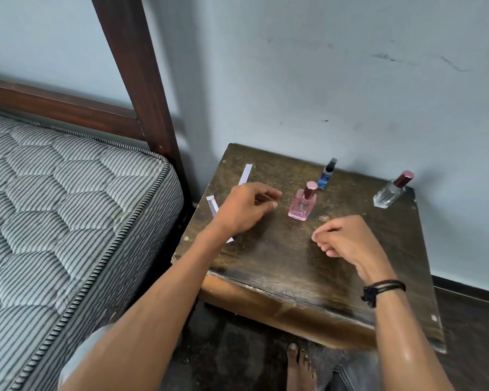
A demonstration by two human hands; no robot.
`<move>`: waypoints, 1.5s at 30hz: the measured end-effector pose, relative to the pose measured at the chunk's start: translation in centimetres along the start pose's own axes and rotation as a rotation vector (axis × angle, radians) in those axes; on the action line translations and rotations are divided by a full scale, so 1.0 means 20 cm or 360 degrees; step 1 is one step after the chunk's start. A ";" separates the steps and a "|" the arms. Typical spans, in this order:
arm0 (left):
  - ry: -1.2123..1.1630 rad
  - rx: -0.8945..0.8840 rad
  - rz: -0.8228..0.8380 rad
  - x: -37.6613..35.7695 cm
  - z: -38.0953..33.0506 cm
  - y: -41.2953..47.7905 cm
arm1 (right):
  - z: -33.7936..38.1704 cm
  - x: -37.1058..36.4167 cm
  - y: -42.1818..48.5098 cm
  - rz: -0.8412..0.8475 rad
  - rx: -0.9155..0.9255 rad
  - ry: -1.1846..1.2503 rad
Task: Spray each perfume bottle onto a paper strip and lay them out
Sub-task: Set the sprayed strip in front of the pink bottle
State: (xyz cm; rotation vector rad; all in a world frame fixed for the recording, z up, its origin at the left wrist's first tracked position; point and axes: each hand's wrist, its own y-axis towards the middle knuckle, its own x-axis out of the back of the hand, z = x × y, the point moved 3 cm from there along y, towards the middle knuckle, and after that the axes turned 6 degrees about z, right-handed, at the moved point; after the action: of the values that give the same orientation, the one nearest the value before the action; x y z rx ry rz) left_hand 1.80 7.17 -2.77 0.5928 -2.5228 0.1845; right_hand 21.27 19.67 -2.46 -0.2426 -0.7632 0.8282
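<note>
Head view. Nothing is being held, so this looks like a pause between steps. Both hands hover over the wooden side table (pixel 280 266) on either side of the pink perfume bottle (pixel 302 203). The left hand (pixel 246 210) is just left of that bottle, its fingers loosely curled and thumb and forefinger tips a little apart, with nothing between them. The right hand (pixel 347 238) is to the near right of the bottle, its fingers curled in toward the palm, and nothing shows inside it.

One white paper strip (pixel 245 174) lies left of and beyond the pink bottle. A second paper strip (pixel 213 204) lies farther left and runs under the left wrist. Whether either strip has been sprayed cannot be told.

The next move probably calls for pinching up a strip with the left hand. The right hand would then take the pink bottle, pull off its cap and press the nozzle toward the paper.

The pink bottle is a squat, clear-walled rectangle of rosy liquid that stands upright, with a metallic pink cap on and a small dark label. Just behind it stands a slim blue spray bottle (pixel 326 174) with a black top. Well to its right, at the table's far corner, stands a clear faceted bottle (pixel 390 190) with a dark red cap.
</note>
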 end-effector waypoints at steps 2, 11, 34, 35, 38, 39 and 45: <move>-0.0032 -0.0004 0.0042 -0.05 -0.02 0.01 | -0.01 0.01 0.02 -0.0060 0.0061 0.0099; -0.0122 -0.0020 0.0044 -0.12 -0.04 0.05 | 0.06 -0.04 0.06 -0.0192 0.0533 0.0188; -0.0184 0.0105 -0.0233 0.00 -0.01 0.05 | 0.14 -0.21 0.17 -0.0338 0.0684 0.0243; -0.0194 0.0125 -0.0249 0.01 0.00 0.05 | 0.14 -0.22 0.18 -0.0344 0.0693 0.0248; -0.0225 0.0159 -0.0300 0.03 0.01 0.05 | 0.17 -0.25 0.20 -0.0360 0.0715 0.0255; -0.0229 0.0167 -0.0322 0.04 0.01 0.05 | 0.18 -0.26 0.21 -0.0365 0.0725 0.0258; -0.0241 0.0179 -0.0428 0.08 0.00 0.05 | 0.23 -0.30 0.27 -0.0403 0.0794 0.0266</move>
State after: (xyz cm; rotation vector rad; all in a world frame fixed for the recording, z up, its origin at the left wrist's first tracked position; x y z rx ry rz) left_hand 0.04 7.45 -1.95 1.0170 -2.5552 0.1894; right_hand 12.46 18.44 -4.80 0.2254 -0.4009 0.7208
